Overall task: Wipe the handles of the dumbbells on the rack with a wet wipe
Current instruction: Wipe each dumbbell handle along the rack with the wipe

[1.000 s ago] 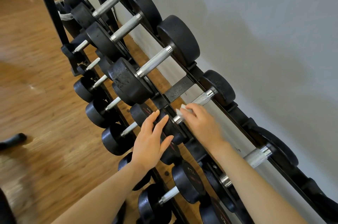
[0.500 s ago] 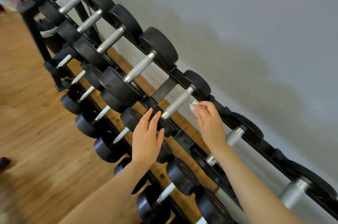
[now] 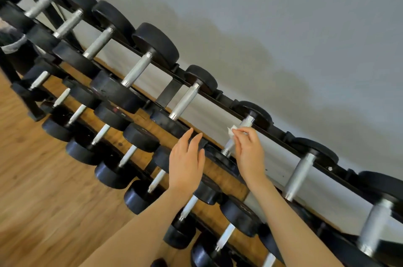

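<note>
Dumbbells [image 3: 141, 66]: sitting in rows on a black rack [image 3: 220, 97] against a grey wall, black heads at either end, knurled silver handles facing the person.
Handle in work [image 3: 238, 135]: lying on the top row, partly hidden behind the fingers; its far head is resting against the back rail.
Wet wipe [image 3: 231, 131]: showing as a small white scrap, being pinched against that handle by the right hand [image 3: 248, 151], fingertips and thumb curling round it.
Left hand [image 3: 186, 162]: hovering over the near rail with fingers straight and close together, holding nothing; whether it is touching the rack cannot be told.
Progress: appearing to be mid-task, judging by the wipe sitting on a handle midway along the top row. No handle is looking visibly wet or dry, so the finished ones cannot be picked out.
Left to do: likely the top-row handles not yet reached, plus the lower rows [image 3: 102, 133] of smaller dumbbells.
Floor [image 3: 32, 190]: showing as wooden boards below the rack.
</note>
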Action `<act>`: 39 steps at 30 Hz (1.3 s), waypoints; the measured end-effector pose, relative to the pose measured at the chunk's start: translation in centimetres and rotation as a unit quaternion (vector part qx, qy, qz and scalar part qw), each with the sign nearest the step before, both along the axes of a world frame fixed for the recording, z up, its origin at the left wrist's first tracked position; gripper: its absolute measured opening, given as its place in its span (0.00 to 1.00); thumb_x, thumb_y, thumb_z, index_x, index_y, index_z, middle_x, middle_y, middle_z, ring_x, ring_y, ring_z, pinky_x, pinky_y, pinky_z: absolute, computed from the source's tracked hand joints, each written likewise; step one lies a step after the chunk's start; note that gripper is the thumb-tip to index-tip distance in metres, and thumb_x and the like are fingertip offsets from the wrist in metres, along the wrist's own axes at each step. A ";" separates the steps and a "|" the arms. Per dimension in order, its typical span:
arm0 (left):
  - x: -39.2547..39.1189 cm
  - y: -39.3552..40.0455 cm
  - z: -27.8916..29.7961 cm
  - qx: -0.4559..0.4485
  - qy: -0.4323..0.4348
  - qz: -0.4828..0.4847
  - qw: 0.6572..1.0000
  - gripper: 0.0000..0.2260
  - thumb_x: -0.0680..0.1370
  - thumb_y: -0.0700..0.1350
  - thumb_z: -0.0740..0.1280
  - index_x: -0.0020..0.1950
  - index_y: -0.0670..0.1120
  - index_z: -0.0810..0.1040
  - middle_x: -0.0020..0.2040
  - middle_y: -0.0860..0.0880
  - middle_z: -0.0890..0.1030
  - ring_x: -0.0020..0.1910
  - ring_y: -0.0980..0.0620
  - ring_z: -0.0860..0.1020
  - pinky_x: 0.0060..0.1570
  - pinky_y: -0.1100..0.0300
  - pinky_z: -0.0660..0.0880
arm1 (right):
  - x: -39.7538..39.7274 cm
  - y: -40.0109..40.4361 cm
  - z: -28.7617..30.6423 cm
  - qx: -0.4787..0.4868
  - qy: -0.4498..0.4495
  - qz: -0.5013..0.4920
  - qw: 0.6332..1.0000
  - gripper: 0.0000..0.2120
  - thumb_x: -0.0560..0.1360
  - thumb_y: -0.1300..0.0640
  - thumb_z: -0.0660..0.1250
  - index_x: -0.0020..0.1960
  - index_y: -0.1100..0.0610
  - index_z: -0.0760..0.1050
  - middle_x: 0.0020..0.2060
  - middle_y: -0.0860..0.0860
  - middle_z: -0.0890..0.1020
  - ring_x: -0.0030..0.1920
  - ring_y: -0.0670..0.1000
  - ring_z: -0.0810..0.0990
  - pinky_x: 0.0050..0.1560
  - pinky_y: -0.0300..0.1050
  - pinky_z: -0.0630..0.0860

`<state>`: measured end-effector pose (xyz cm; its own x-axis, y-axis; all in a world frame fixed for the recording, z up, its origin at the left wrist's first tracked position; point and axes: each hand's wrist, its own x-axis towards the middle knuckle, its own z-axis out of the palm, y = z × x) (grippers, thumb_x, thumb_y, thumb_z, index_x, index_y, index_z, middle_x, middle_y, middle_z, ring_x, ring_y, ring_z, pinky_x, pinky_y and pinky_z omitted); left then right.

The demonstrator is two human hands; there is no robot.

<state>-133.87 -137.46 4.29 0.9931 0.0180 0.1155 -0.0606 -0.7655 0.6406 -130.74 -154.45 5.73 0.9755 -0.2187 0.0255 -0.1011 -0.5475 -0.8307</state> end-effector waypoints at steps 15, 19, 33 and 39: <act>1.5 -7.4 -1.5 -0.002 0.034 0.056 0.998 0.19 0.83 0.48 0.59 0.74 0.47 0.70 0.75 0.49 0.67 0.74 0.48 0.65 0.73 0.47 0.63 | 1.7 -5.6 -2.8 -0.115 -0.093 0.076 0.986 0.13 0.81 0.55 0.61 0.61 0.58 0.76 0.53 0.40 0.75 0.50 0.36 0.74 0.45 0.25 0.70; 2.1 -8.6 -2.1 -0.005 0.049 0.059 0.997 0.19 0.83 0.50 0.58 0.74 0.47 0.70 0.75 0.49 0.67 0.74 0.49 0.65 0.73 0.48 0.63 | 3.1 -6.3 -3.6 -0.140 -0.144 0.081 0.976 0.14 0.80 0.54 0.60 0.59 0.60 0.78 0.55 0.51 0.76 0.50 0.42 0.74 0.48 0.34 0.74; 1.9 -9.8 -2.6 0.013 0.024 0.096 0.995 0.21 0.82 0.51 0.53 0.67 0.44 0.77 0.69 0.47 0.75 0.68 0.48 0.72 0.69 0.50 0.69 | 4.3 -6.2 -5.6 -0.093 -0.192 0.011 0.977 0.13 0.78 0.56 0.63 0.57 0.60 0.81 0.51 0.54 0.80 0.51 0.50 0.76 0.47 0.32 0.71; 1.2 -10.1 -2.7 0.008 0.029 0.121 0.992 0.23 0.81 0.54 0.54 0.70 0.44 0.73 0.73 0.47 0.70 0.72 0.49 0.68 0.71 0.51 0.66 | 3.6 -6.0 -5.5 -0.113 -0.208 0.062 0.970 0.11 0.77 0.59 0.66 0.56 0.62 0.80 0.50 0.56 0.80 0.50 0.53 0.78 0.44 0.41 0.78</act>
